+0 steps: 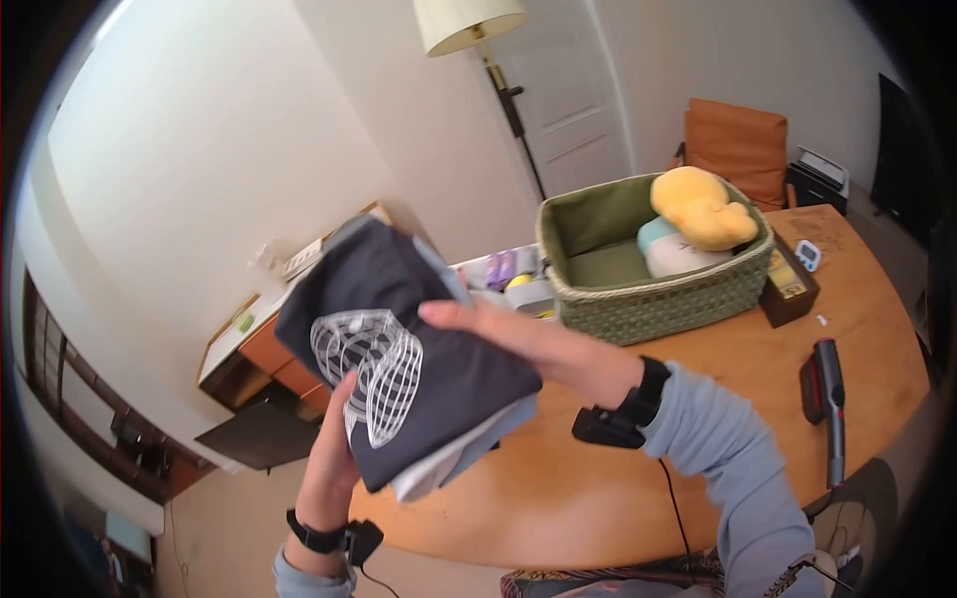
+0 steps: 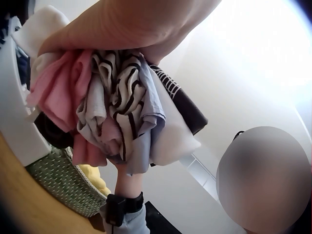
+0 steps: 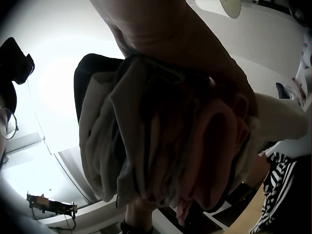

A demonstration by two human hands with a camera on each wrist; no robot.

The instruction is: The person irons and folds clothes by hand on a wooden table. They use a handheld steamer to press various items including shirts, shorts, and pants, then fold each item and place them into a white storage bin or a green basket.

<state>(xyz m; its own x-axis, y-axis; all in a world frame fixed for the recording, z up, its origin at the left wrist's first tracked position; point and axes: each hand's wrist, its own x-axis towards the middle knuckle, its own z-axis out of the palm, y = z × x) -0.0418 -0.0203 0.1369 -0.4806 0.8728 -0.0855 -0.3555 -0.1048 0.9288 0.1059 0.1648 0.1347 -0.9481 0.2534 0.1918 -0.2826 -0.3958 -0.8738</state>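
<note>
A stack of folded clothes is held up in the air between both hands, left of the table's middle. On its top lies a dark garment (image 1: 344, 274) with a white grid-like print. My left hand (image 1: 334, 439) grips the near left side, its thumb over the print. From the opposite side my right hand (image 1: 498, 329) grips the stack, thumb lying on the dark cloth. Edge-on in the left wrist view show a pink garment (image 2: 63, 92), a black-and-white striped one (image 2: 129, 107), a light blue one (image 2: 152, 114) and a white one (image 2: 170, 134). Most fingers are hidden beneath the stack.
A green woven basket (image 1: 648, 314) with a yellow plush toy (image 1: 698, 204) stands on the wooden table (image 1: 598, 478). Beside it sit a brown box (image 1: 793, 299) and a small timer (image 1: 808, 255). A grey-and-red handheld brush-like device (image 1: 829, 399) lies at right. A floor lamp (image 1: 469, 22) rises behind.
</note>
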